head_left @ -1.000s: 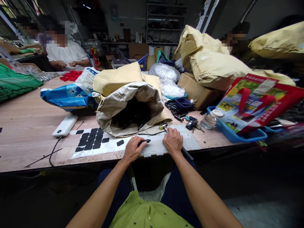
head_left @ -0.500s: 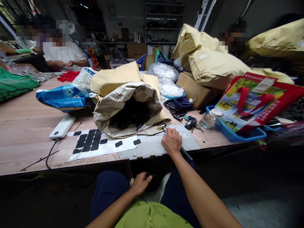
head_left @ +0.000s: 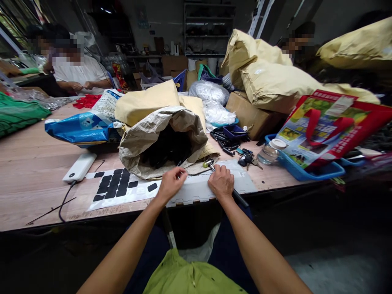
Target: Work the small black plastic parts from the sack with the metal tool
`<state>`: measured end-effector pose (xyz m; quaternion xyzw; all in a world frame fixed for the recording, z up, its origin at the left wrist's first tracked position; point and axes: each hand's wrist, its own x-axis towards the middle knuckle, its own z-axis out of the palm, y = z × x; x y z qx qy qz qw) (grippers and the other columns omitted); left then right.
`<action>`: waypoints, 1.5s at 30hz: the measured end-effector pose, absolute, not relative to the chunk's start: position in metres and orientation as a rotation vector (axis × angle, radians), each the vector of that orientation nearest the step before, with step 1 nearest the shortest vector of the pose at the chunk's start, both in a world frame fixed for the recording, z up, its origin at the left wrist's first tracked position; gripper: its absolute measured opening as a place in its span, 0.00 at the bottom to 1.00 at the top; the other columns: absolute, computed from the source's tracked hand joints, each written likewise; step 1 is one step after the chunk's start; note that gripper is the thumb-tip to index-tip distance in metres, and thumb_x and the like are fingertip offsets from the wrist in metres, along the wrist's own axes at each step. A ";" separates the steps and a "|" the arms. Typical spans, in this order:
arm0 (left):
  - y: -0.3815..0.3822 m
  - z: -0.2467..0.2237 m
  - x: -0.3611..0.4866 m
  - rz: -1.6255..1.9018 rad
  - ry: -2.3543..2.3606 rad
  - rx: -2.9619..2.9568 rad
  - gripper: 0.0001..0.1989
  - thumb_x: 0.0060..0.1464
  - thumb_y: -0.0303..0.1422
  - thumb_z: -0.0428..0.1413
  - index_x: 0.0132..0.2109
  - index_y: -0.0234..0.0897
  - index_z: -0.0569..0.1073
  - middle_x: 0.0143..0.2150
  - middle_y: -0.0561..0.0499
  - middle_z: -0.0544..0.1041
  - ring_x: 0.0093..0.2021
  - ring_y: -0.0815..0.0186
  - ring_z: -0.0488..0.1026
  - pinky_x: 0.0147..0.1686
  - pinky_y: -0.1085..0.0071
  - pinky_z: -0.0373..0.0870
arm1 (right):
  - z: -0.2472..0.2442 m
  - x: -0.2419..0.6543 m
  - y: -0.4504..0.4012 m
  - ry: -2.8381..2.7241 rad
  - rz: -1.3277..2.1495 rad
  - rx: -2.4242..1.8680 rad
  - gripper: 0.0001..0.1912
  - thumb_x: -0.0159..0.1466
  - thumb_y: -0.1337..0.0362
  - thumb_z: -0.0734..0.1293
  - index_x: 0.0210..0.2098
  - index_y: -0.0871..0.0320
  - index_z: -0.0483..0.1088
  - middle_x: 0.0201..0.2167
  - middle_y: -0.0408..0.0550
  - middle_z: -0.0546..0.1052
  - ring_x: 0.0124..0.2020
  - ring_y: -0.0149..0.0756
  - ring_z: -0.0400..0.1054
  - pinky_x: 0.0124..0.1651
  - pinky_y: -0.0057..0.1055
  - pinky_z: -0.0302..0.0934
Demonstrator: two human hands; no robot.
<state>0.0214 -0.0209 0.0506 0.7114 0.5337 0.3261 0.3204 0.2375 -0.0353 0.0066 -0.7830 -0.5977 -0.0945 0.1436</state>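
My right hand (head_left: 221, 181) is closed around a black-handled metal tool (head_left: 241, 199); its bright metal end shows past the knuckles, beside a small yellowish round piece (head_left: 205, 164). A grey board (head_left: 196, 188) lies under that hand at the table edge. My left hand (head_left: 173, 183) is at the lower lip of a woven sack (head_left: 137, 139), thumb and fingers pinched together. What sits between its fingertips is too small to make out. The sack gapes toward me, with dark slender pieces (head_left: 163, 149) inside. Left of it lies a white sheet with black rounded stickers (head_left: 114, 183).
A white power bank (head_left: 79, 167) with a cable lies left. Keys (head_left: 246, 158), a jar (head_left: 269, 153) and a blue basket (head_left: 315, 173) holding a red bag (head_left: 321, 126) stand right. Paper sacks (head_left: 275, 81) pile behind. A co-worker (head_left: 79, 73) sits far left.
My left hand has risen from between my knees to the sack's lower lip, now covering the stray black sticker there. My right hand has stayed in place on the tool.
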 end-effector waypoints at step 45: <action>-0.031 -0.009 -0.003 0.870 1.332 2.144 0.07 0.55 0.37 0.64 0.41 0.42 0.81 0.33 0.52 0.74 0.39 0.62 0.70 0.40 0.67 0.64 | 0.028 0.182 -0.116 -1.891 0.366 -1.570 0.21 0.73 0.64 0.56 0.62 0.53 0.69 0.43 0.49 0.76 0.43 0.36 0.72 0.49 0.31 0.67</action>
